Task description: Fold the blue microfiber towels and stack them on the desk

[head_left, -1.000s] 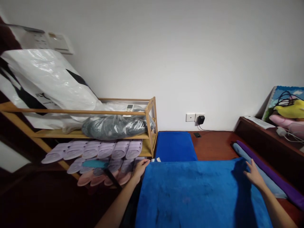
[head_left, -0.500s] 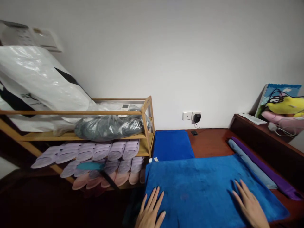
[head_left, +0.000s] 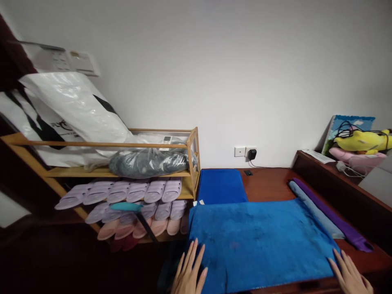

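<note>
A blue cloth [head_left: 260, 241] lies spread flat over the front of a reddish-brown wooden table [head_left: 268, 183]. My left hand [head_left: 188, 271] rests at its left front edge, fingers stretched out over the fabric. At the right front corner, my right hand [head_left: 350, 273] has its fingers spread, the tips touching the cloth's edge. Neither hand grips anything. Behind the cloth, partly covered by it, is a darker blue folded piece [head_left: 223, 185]. Dark smudges show on the cloth's surface.
To the left stands a wooden shoe rack [head_left: 192, 163] with several lilac slippers [head_left: 119, 192] and plastic-wrapped goods [head_left: 147, 161]. A purple roll [head_left: 333, 216] and a light blue roll [head_left: 317, 212] lie along the table's right side. A black plug [head_left: 252, 154] sits in the wall socket.
My right hand has moved right, from the cloth's surface to its right front corner. My left hand stays near the left edge. The camera view has shifted slightly.
</note>
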`<control>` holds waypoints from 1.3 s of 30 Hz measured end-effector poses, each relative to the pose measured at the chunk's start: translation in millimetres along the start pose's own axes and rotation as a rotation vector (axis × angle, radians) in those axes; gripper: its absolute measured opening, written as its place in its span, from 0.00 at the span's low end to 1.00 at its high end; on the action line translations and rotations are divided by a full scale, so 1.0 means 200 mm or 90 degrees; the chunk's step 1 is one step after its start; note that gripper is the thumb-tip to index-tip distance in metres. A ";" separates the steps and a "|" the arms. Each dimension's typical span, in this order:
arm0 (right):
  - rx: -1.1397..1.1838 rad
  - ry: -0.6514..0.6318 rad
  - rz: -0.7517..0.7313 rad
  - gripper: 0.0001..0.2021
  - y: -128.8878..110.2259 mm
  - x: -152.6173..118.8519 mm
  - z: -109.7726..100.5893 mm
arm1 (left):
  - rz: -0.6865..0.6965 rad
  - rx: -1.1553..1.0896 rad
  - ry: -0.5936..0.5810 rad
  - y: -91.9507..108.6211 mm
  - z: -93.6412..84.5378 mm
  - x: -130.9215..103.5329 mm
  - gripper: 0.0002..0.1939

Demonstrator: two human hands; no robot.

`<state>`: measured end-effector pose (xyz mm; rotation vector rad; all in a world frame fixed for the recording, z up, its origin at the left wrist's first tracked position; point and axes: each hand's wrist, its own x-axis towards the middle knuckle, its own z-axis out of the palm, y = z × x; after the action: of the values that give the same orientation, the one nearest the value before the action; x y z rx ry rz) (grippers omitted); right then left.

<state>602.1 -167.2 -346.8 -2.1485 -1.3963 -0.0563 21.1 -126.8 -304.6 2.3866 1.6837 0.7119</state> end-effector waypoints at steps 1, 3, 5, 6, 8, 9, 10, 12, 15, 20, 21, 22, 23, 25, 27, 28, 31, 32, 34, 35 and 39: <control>-0.002 0.002 0.004 0.41 0.00 -0.01 0.00 | -0.004 -0.020 -0.002 -0.01 0.01 -0.02 0.32; -0.009 0.003 0.002 0.41 -0.02 -0.01 -0.02 | -0.008 -0.066 -0.006 -0.03 0.04 -0.06 0.31; -0.016 0.004 -0.011 0.39 -0.04 -0.02 -0.04 | -0.026 -0.116 0.005 -0.04 0.07 -0.07 0.30; -0.019 0.006 -0.020 0.38 -0.05 -0.02 -0.06 | -0.046 -0.141 0.018 -0.04 0.08 -0.08 0.29; -0.023 0.013 -0.039 0.35 -0.08 -0.03 -0.08 | -0.111 -0.196 0.064 -0.04 0.11 -0.10 0.29; -0.026 0.018 -0.048 0.34 -0.11 -0.04 -0.08 | -0.149 -0.224 0.093 -0.04 0.12 -0.11 0.28; -0.029 0.025 -0.056 0.34 -0.15 -0.05 -0.07 | -0.184 -0.251 0.122 -0.04 0.14 -0.12 0.28; -0.032 0.035 -0.086 0.34 -0.26 -0.07 -0.03 | -0.228 -0.299 0.151 -0.04 0.17 -0.14 0.27; -0.034 0.016 -0.211 0.31 -0.54 -0.12 0.06 | -0.229 -0.352 0.101 -0.08 0.20 -0.17 0.28; -0.038 -0.093 -0.345 0.30 -1.01 -0.23 0.22 | -0.241 -0.384 0.073 -0.09 0.19 -0.17 0.30; -0.040 -0.114 -0.344 0.30 -1.06 -0.25 0.25 | -0.238 -0.381 0.072 -0.09 0.19 -0.17 0.31; -0.044 -0.132 -0.343 0.30 -1.10 -0.27 0.27 | -0.232 -0.377 0.070 -0.08 0.19 -0.18 0.31; -0.049 -0.148 -0.343 0.30 -1.12 -0.28 0.30 | -0.226 -0.373 0.067 -0.08 0.19 -0.19 0.31; -0.060 -0.166 -0.349 0.31 -1.12 -0.30 0.34 | -0.216 -0.364 0.050 -0.08 0.18 -0.20 0.30; -0.071 -0.171 -0.358 0.31 -1.10 -0.31 0.37 | -0.211 -0.341 0.028 -0.08 0.15 -0.19 0.31; -0.075 -0.171 -0.361 0.31 -1.10 -0.32 0.37 | -0.207 -0.326 0.029 -0.08 0.12 -0.17 0.31; -0.083 -0.172 -0.364 0.31 -1.09 -0.32 0.38 | -0.198 -0.340 0.088 -0.10 0.03 0.03 0.31; -0.085 -0.172 -0.363 0.31 -1.08 -0.32 0.38 | -0.219 -0.392 0.098 -0.12 0.00 0.12 0.30; -0.088 -0.170 -0.364 0.31 -1.08 -0.32 0.38 | -0.402 -0.547 0.104 -0.17 -0.04 0.34 0.26; -0.089 -0.168 -0.365 0.31 -1.08 -0.32 0.38 | -0.457 -0.569 0.095 -0.21 -0.05 0.44 0.24; -0.093 -0.161 -0.369 0.32 -1.07 -0.31 0.40 | -0.587 -0.638 0.031 -0.39 0.00 0.70 0.18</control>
<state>370.3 -118.3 -340.2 -1.8347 -2.1859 -0.1125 -8.3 29.8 -291.2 0.8208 1.5994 1.0403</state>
